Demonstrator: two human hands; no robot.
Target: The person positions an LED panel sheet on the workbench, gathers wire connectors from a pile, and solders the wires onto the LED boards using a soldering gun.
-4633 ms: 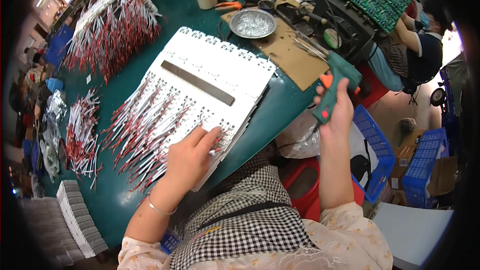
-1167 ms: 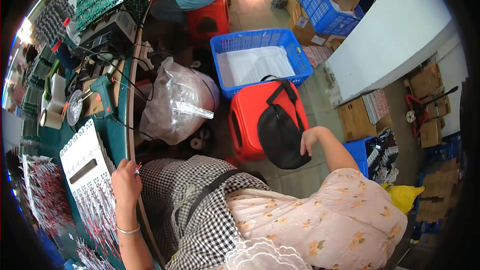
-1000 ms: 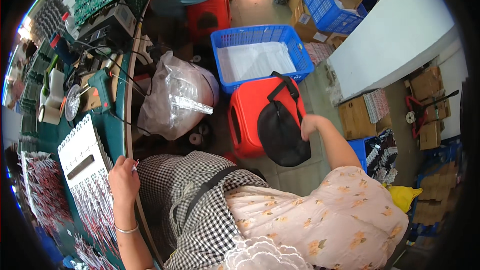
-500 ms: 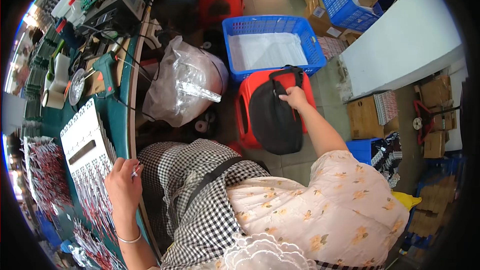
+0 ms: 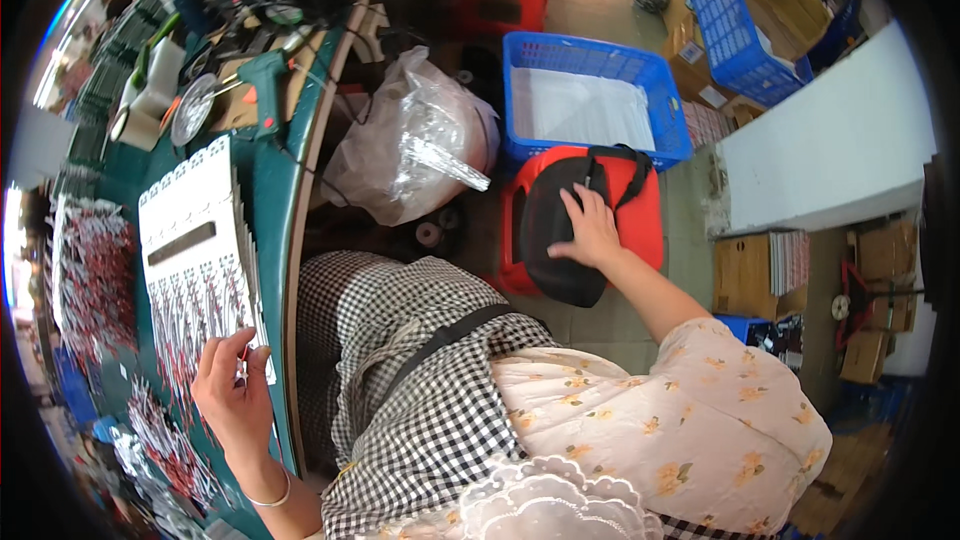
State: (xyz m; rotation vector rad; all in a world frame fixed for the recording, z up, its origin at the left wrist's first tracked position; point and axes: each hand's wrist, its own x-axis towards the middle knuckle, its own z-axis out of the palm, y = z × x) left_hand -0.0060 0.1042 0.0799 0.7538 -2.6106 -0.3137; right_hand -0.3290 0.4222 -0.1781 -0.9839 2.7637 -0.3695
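My right hand (image 5: 592, 232) lies with spread fingers on a black fabric bag (image 5: 560, 205). The bag, with a loose strap, rests on top of a red plastic stool (image 5: 640, 225). At the bench edge, my left hand (image 5: 232, 395) pinches a small red-and-white piece (image 5: 242, 366) between thumb and fingers; its exact kind is too small to make out. Just beyond that hand sits a stack of white board panels (image 5: 190, 210) with red and white wire leads along the near side.
A blue crate (image 5: 600, 145) lined with white sheets stands behind the stool. Between stool and green bench (image 5: 270, 190) is a plastic-wrapped bundle (image 5: 420, 140). A green glue gun (image 5: 265, 90) and wire bundles (image 5: 95, 280) lie on the bench. A white pillar (image 5: 830, 140) stands right.
My right hand has gone from gripping the bag to lying on it with fingers spread. The bag's strap has flopped to the right. The whole view has shifted; my left hand still pinches the small piece.
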